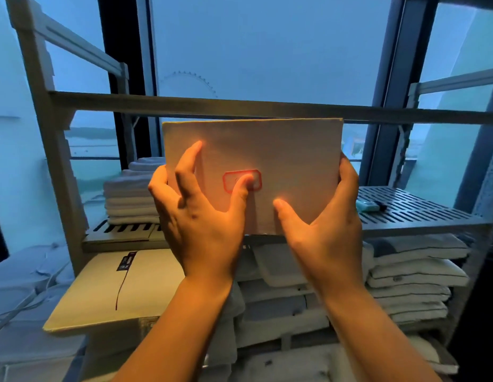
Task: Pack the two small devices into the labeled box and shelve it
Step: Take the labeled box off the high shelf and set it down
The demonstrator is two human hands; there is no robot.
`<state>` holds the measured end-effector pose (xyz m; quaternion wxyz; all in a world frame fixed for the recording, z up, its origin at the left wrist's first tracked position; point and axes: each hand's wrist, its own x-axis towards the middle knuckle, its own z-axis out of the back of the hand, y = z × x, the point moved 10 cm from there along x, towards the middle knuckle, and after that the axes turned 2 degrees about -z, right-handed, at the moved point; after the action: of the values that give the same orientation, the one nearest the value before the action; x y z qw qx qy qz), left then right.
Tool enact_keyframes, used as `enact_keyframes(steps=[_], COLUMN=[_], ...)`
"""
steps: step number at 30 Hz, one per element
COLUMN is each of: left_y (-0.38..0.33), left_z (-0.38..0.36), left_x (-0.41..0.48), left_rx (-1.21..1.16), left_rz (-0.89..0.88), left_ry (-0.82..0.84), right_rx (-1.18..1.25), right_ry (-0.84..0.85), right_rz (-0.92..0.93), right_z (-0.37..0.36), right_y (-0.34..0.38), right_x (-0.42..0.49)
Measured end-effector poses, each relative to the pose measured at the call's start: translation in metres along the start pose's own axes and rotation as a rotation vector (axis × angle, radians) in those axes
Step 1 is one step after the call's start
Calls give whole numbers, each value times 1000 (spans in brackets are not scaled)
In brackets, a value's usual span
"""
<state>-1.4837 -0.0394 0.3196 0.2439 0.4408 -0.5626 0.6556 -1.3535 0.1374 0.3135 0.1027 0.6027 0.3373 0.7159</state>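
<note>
Head view shows your left hand [201,216] and right hand [322,224] gripping the cardboard box [289,150] from both sides at the slatted shelf [416,208]; your left thumb presses its red-bordered label [241,181]; folded towels [129,194] sit just left

Folded towels [130,193], larger carton [101,293]
</note>
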Motion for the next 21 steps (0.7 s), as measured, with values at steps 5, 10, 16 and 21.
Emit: enact_keyframes(steps=[5, 10, 16, 21], left_y=[-28, -55, -69, -68], left_z=[-57, -117, -167, -200], left_x=[-24, -50, -69, -75], left_rx=[-19, -23, -2, -1], left_rz=[8, 26, 27, 13], left_ry=[34, 47, 47, 56], right_rx=[0, 1, -20, -6], right_ry=[-3, 31, 52, 51], right_rz=[-14, -1, -9, -26], right_z=[39, 76, 100, 104], right_y=[-48, -97, -142, -176], right_x=[27, 55, 78, 93])
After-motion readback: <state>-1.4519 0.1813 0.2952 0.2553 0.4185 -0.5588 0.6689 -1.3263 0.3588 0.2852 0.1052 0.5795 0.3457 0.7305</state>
